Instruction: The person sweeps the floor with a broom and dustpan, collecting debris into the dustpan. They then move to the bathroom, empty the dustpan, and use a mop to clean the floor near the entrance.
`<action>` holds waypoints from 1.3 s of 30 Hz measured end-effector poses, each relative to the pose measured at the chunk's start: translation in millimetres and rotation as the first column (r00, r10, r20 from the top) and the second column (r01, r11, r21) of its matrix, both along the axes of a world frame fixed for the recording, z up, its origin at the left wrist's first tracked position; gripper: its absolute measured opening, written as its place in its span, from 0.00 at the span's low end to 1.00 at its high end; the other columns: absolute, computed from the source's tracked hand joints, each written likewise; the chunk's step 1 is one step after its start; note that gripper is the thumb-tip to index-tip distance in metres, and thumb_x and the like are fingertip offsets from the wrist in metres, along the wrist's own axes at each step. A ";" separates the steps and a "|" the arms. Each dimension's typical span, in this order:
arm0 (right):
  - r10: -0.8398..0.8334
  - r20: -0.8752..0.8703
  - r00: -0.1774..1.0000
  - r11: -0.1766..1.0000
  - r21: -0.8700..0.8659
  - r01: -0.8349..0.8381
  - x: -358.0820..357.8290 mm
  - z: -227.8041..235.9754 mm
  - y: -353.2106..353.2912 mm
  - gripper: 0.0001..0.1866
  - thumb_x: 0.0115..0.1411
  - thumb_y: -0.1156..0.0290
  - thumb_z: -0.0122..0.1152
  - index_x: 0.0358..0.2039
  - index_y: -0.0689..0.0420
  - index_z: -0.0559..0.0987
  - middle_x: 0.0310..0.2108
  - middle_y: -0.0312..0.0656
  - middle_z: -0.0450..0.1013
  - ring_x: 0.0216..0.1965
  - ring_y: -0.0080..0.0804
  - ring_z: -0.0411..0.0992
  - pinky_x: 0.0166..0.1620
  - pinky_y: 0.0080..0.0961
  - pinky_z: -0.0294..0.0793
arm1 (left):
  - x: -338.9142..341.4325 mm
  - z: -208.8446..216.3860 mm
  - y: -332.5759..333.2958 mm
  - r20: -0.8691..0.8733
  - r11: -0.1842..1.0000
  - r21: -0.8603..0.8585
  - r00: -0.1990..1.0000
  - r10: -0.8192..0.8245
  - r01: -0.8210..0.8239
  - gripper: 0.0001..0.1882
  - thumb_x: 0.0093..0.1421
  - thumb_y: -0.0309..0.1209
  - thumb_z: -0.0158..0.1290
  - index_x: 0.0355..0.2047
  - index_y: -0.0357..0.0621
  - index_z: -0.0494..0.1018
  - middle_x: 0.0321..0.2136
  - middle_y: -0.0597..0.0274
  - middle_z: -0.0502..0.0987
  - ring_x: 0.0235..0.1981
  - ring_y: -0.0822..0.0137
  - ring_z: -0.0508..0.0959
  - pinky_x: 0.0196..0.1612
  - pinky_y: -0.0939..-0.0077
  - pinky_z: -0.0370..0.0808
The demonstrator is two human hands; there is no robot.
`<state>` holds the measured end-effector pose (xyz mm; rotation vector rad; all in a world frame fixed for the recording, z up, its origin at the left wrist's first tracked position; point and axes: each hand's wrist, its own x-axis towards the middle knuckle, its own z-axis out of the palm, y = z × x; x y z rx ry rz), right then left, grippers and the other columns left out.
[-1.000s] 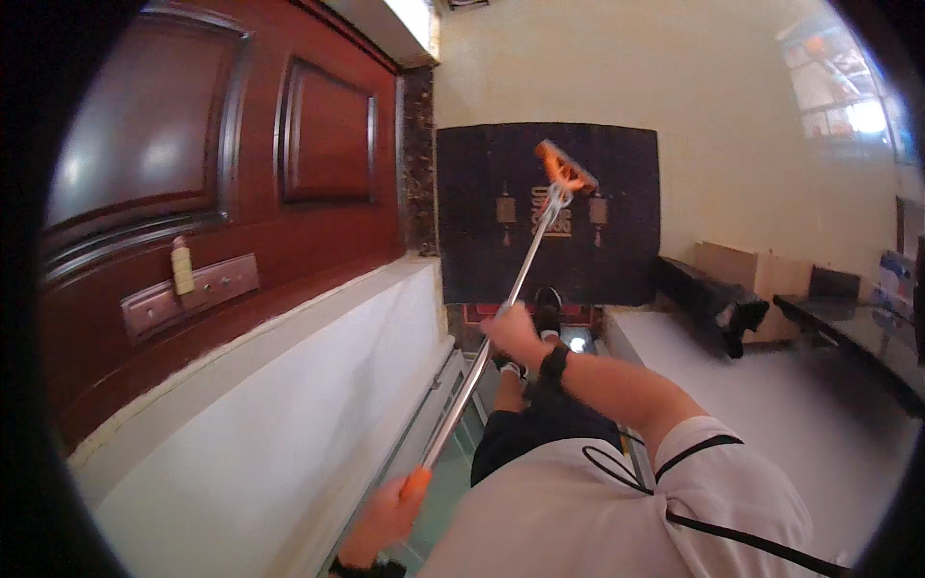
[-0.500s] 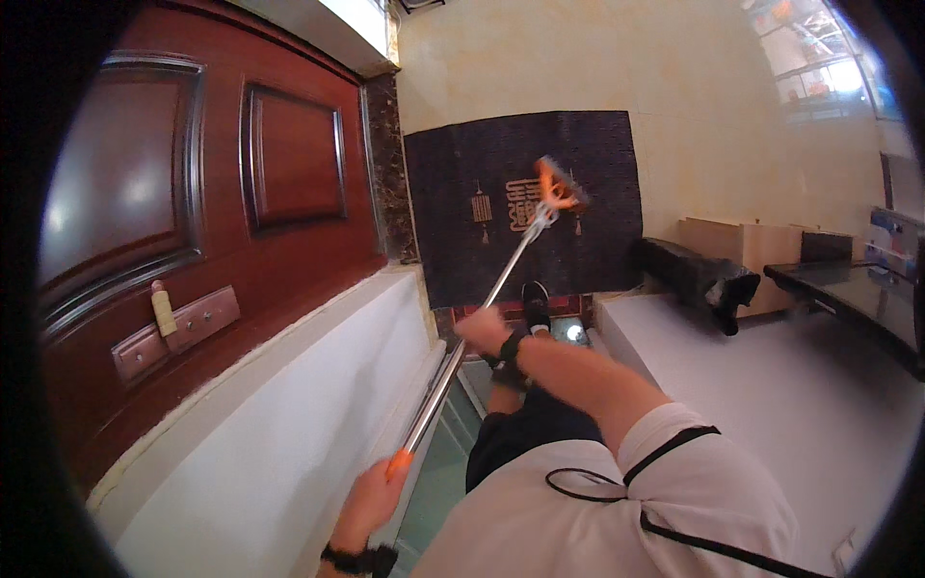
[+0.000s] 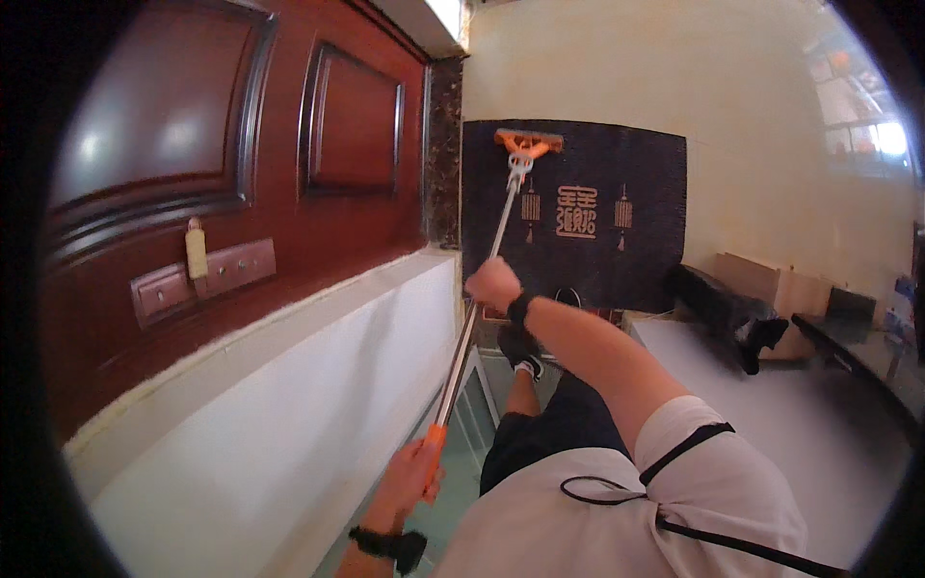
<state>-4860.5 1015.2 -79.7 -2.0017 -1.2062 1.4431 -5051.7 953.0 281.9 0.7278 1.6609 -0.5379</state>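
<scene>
Both hands are wrapped around 1 long mop (image 3: pixel 482 279). Near the lower edge, the left hand (image 3: pixel 412 474) closes on the orange grip at the end of the metal pole, with a black wristband just below it. Farther up the pole, the right hand (image 3: pixel 493 283) is fisted around the shaft, also with a black band at the wrist, the arm stretched out from a white sleeve.

From the left hand the pole runs up and away to the mop's orange head (image 3: pixel 526 142), which lies on the far part of a dark mat (image 3: pixel 636 164), close to its left edge. That mat bears pale decorative figures and sits on a cream floor (image 3: pixel 752 106).

To the left stand a reddish-brown panelled door (image 3: pixel 289 173) with a metal lock plate (image 3: pixel 202 275), and beside it a white wall (image 3: pixel 289 385). To the right of the mat lie a pair of dark shoes (image 3: pixel 732 313) and a cardboard box (image 3: pixel 771 284). One dark sneaker (image 3: pixel 520 349) shows just below the right hand.
</scene>
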 end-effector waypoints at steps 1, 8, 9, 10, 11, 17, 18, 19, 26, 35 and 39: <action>0.206 0.142 0.968 0.974 0.067 -0.217 5.1 -18.5 8.0 0.09 0.46 0.70 0.62 0.19 0.65 0.80 0.23 0.56 0.78 0.27 0.49 0.80 0.30 0.41 0.80 | 3.1 -14.1 2.6 0.037 0.999 -0.012 0.998 0.045 -0.045 0.23 0.68 0.52 0.45 0.40 0.41 0.71 0.17 0.68 0.67 0.14 0.75 0.64 0.18 0.78 0.63; 0.618 0.396 0.679 0.589 0.338 -0.734 -72.0 -1.0 -59.0 0.11 0.37 0.65 0.71 0.20 0.56 0.80 0.20 0.45 0.76 0.28 0.48 0.79 0.22 0.45 0.72 | -26.6 48.1 -25.4 -0.179 0.987 -0.162 0.984 -0.019 -0.010 0.21 0.68 0.49 0.45 0.41 0.42 0.70 0.17 0.67 0.67 0.14 0.74 0.64 0.18 0.77 0.62; 0.653 0.327 0.683 0.574 0.373 -0.729 -79.6 12.5 -67.4 0.11 0.38 0.67 0.71 0.20 0.58 0.80 0.21 0.46 0.76 0.26 0.48 0.79 0.22 0.45 0.73 | -30.4 63.3 -30.3 -0.184 0.985 -0.163 0.983 0.017 -0.048 0.21 0.68 0.48 0.45 0.41 0.41 0.70 0.17 0.66 0.68 0.14 0.74 0.64 0.18 0.77 0.62; 0.719 0.231 0.656 0.546 0.397 -0.738 -83.5 26.0 -73.6 0.10 0.38 0.68 0.71 0.21 0.59 0.80 0.22 0.48 0.77 0.24 0.48 0.78 0.22 0.45 0.73 | -31.5 78.3 -36.9 -0.191 0.982 -0.167 0.980 0.055 -0.088 0.21 0.68 0.48 0.45 0.40 0.40 0.70 0.17 0.66 0.68 0.14 0.75 0.64 0.18 0.77 0.62; 0.671 0.023 0.741 0.702 0.303 -0.645 -89.1 40.4 -76.9 0.10 0.39 0.69 0.70 0.20 0.61 0.80 0.22 0.49 0.77 0.22 0.48 0.78 0.22 0.44 0.74 | -33.3 92.1 -41.2 -0.234 0.972 -0.198 0.969 0.078 -0.126 0.20 0.68 0.47 0.46 0.40 0.40 0.70 0.17 0.66 0.68 0.14 0.75 0.65 0.18 0.77 0.62; -0.110 -0.431 0.896 0.964 -0.265 -0.009 -74.1 70.0 -52.9 0.15 0.51 0.70 0.57 0.17 0.72 0.77 0.17 0.50 0.75 0.16 0.40 0.77 0.18 0.36 0.75 | -35.8 92.9 -40.2 -0.114 0.985 -0.173 0.993 0.003 -0.023 0.18 0.69 0.46 0.43 0.32 0.43 0.65 0.18 0.65 0.67 0.14 0.74 0.66 0.19 0.74 0.65; -0.095 -0.405 0.909 0.971 -0.238 -0.004 -64.2 58.2 -41.1 0.14 0.51 0.70 0.57 0.18 0.71 0.78 0.17 0.50 0.75 0.16 0.40 0.77 0.18 0.35 0.75 | -35.3 76.5 -37.9 -0.077 0.991 -0.123 0.996 0.053 -0.062 0.18 0.69 0.46 0.43 0.36 0.42 0.67 0.17 0.65 0.67 0.14 0.74 0.66 0.18 0.75 0.64; -0.075 -0.409 0.909 0.985 -0.171 0.004 -55.4 43.5 -31.9 0.13 0.51 0.71 0.57 0.18 0.69 0.79 0.18 0.50 0.76 0.16 0.40 0.76 0.18 0.34 0.74 | -33.5 56.0 -38.1 -0.075 0.989 -0.096 0.992 0.103 -0.110 0.19 0.69 0.46 0.44 0.39 0.41 0.68 0.17 0.65 0.68 0.14 0.74 0.66 0.18 0.77 0.62; 0.637 0.362 0.681 0.537 0.425 -0.729 -83.6 -39.6 -58.1 0.06 0.38 0.70 0.70 0.19 0.54 0.80 0.21 0.46 0.77 0.25 0.46 0.78 0.24 0.45 0.72 | -57.4 12.1 -61.1 -0.027 0.994 -0.081 0.997 0.071 -0.073 0.23 0.69 0.51 0.42 0.32 0.43 0.66 0.17 0.66 0.68 0.13 0.73 0.68 0.17 0.74 0.65; 0.670 0.236 0.703 0.549 0.480 -0.684 -167.2 56.0 -157.8 0.09 0.38 0.64 0.72 0.18 0.54 0.81 0.19 0.43 0.77 0.24 0.45 0.78 0.22 0.42 0.74 | -161.4 105.6 -150.4 0.169 0.657 0.085 0.639 -0.750 0.749 0.28 0.72 0.45 0.41 0.69 0.53 0.56 0.68 0.53 0.58 0.67 0.57 0.59 0.69 0.62 0.54; 0.091 -0.374 0.923 0.981 -0.124 -0.147 -114.2 62.2 -142.5 0.10 0.44 0.63 0.65 0.16 0.54 0.76 0.15 0.43 0.74 0.21 0.41 0.77 0.22 0.40 0.72 | -116.5 102.3 -133.4 -0.177 0.955 -0.087 0.939 -0.294 0.282 0.29 0.69 0.56 0.41 0.30 0.41 0.69 0.17 0.64 0.70 0.12 0.71 0.67 0.19 0.73 0.64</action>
